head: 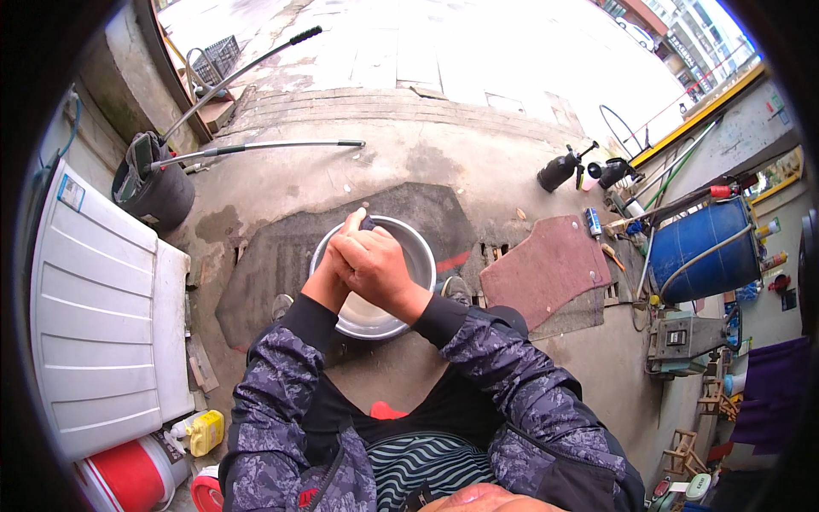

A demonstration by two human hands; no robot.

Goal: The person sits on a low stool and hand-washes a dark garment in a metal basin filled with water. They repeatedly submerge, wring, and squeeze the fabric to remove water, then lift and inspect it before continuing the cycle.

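Observation:
Both hands are pressed together above a round metal basin [422,256] that stands on the floor before me. My left hand [342,256] is mostly behind my right hand [379,265], one finger or thumb pointing away from me. A bit of a small dark item [367,223], perhaps cloth, shows at the far side of the clasped fingers; the rest is hidden in the grip. Cloudy liquid [365,315] lies in the basin below my wrists. Under the basin is a dark grey floor mat [281,256].
A reddish mat [544,269] lies to the right, near a spray can [593,223] and a pump sprayer [558,171]. Further right is a blue barrel [700,249]. On the left stand a white plastic tub [96,307] and a black bucket [160,198] with long-handled mops.

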